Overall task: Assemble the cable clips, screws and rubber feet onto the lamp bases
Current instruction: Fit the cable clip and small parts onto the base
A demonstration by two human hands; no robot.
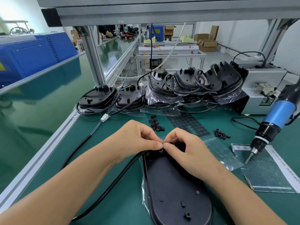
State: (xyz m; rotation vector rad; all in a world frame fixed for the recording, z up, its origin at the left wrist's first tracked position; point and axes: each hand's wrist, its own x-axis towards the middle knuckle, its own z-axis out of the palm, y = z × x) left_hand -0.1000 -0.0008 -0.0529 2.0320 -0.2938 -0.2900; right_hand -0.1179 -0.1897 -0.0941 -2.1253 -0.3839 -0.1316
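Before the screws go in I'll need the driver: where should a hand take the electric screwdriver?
Grip the electric screwdriver round its blue barrel with the right hand, coming from the left. It leans bit-down toward the lamp base, cord trailing off upper right, so the barrel's near side is free.

One head-worn wide-angle camera looks forward and down, very near the two hands, over the green worktable (53, 168) toward the far workshop.
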